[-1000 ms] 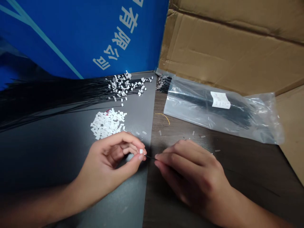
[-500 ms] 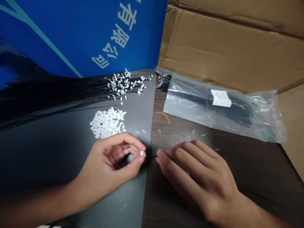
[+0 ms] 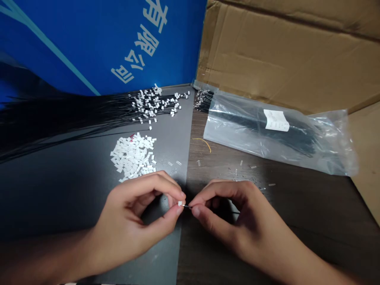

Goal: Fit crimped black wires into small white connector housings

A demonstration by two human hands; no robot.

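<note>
Between the thumb and fingertips of my left hand (image 3: 145, 213) is a small white connector housing (image 3: 180, 203). My right hand (image 3: 228, 213) pinches a thin black wire (image 3: 187, 206) close to its end. The wire's metal tip points left and meets the housing's right side; whether it sits inside I cannot tell. Beyond my left hand lies a pile of loose white connector housings (image 3: 133, 156). Farther back, a thick bundle of black wires (image 3: 74, 113) ends in white connector housings.
A clear plastic bag (image 3: 231, 136) of black wires with bare metal ends lies at the back right, bearing a white label (image 3: 276, 120). A yellow wire scrap (image 3: 207, 143) and small clear bits lie on the table. A blue panel (image 3: 97, 43) and a cardboard box (image 3: 282, 51) stand behind.
My right hand has turned so its thumb faces me, and its fingertips have moved closer to my left hand. The housing has shifted slightly down and right.
</note>
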